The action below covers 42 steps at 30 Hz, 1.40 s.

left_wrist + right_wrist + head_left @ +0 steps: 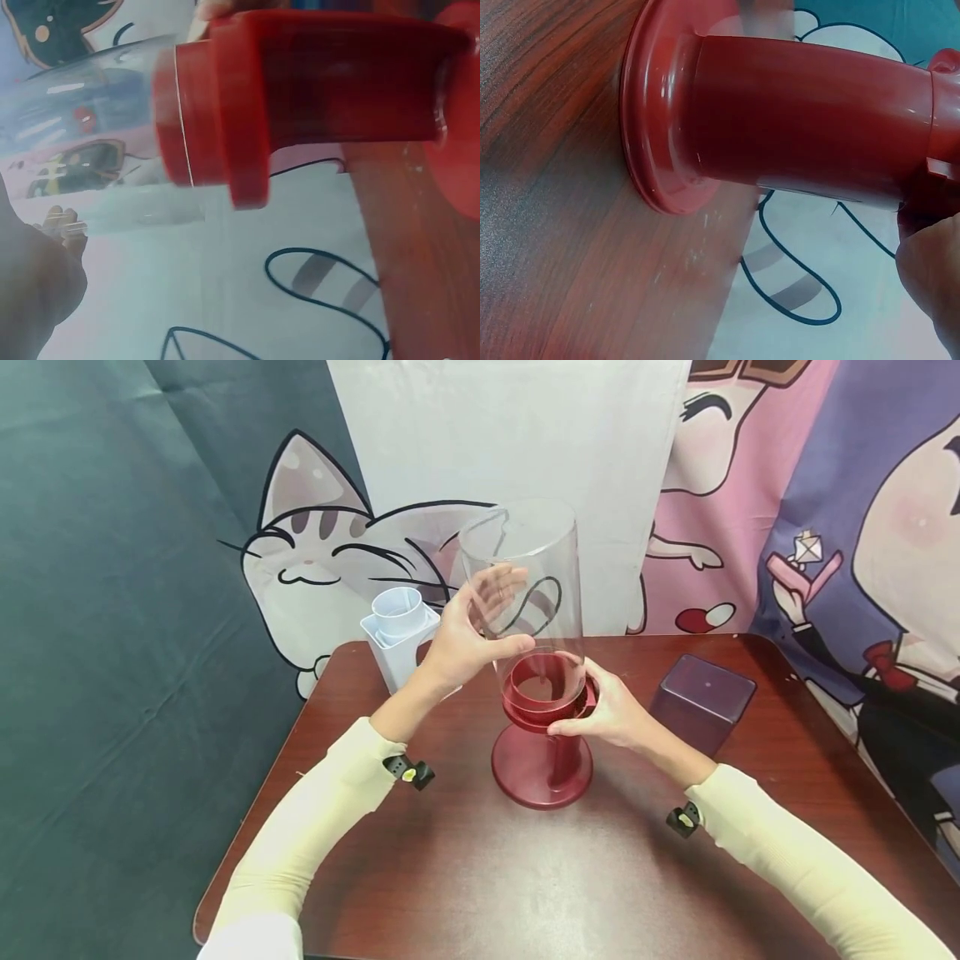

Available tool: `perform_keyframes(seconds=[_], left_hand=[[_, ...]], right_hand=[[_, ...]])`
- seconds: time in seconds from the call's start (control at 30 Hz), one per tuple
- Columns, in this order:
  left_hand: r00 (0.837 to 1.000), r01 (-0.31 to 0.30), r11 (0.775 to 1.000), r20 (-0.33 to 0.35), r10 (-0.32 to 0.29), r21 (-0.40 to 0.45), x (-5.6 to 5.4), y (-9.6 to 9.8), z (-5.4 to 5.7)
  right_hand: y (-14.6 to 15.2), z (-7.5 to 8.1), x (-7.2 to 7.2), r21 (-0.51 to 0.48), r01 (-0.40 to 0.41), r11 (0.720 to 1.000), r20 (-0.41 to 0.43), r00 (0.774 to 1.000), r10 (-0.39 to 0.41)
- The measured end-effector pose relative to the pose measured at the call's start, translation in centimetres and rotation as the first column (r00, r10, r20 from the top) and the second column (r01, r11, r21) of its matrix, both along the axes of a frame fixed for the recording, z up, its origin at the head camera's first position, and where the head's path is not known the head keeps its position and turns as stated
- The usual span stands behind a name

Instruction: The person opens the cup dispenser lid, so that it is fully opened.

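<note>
A red stand (542, 777) with a round base, a post and a ring-shaped collar stands upright on the table. The tall clear cylinder (555, 602) sits in the collar, its top uncovered. My left hand (468, 639) holds the cylinder's left side, thumb in front and fingers behind, seen through the clear wall. With thumb and fingers around the collar's right side, my right hand (611, 710) grips the stand. In the left wrist view the cylinder's lower end meets the red collar (236, 112). The right wrist view shows the post (802, 112) rising from the base (660, 112).
Left behind my left hand is a pale blue-white container (393, 647) with a round piece on top. A dark purple translucent box (701, 697) stands on the right of the brown table (420, 860). A cartoon-printed curtain (600, 443) hangs behind the table.
</note>
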<state>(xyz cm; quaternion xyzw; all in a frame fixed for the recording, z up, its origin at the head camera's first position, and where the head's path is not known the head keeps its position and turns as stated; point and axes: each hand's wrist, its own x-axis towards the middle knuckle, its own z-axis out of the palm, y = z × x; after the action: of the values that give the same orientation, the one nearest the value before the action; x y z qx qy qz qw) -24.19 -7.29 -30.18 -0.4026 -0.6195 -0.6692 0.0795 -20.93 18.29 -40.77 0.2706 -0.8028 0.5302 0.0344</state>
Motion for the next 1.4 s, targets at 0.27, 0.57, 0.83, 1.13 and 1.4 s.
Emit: perform_keyframes(seconds=[0.27, 0.57, 0.83, 1.13, 1.4], left_hand=[[0.998, -0.014, 0.999, -0.059, 0.017, 0.049, -0.3, -1.4, 1.6], [0.996, -0.055, 0.997, -0.064, 0.058, 0.055, 0.0, -2.9, 2.7], [0.995, -0.1, 0.992, -0.015, 0.101, 0.073, 0.2, -4.8, 2.9], [0.987, -0.162, 0.983, -0.006, 0.163, 0.086, 0.2, -7.1, 1.8], [0.985, -0.174, 0.981, -0.001, 0.175, 0.08, 0.0, -8.3, 0.6]], right_hand=[[0.0, -0.1, 0.0, -0.024, -0.032, 0.999, 0.013, 0.999, 0.033], [0.0, 0.0, -0.3, 0.02, -0.035, 0.999, 0.024, 0.999, 0.035], [0.2, 0.3, -0.5, 0.036, -0.066, 0.997, 0.051, 0.997, 0.065], [0.1, 0.7, -0.5, 0.048, -0.078, 0.996, 0.053, 0.996, 0.075], [0.0, 0.9, -0.3, 0.063, -0.053, 0.997, 0.04, 0.998, 0.05]])
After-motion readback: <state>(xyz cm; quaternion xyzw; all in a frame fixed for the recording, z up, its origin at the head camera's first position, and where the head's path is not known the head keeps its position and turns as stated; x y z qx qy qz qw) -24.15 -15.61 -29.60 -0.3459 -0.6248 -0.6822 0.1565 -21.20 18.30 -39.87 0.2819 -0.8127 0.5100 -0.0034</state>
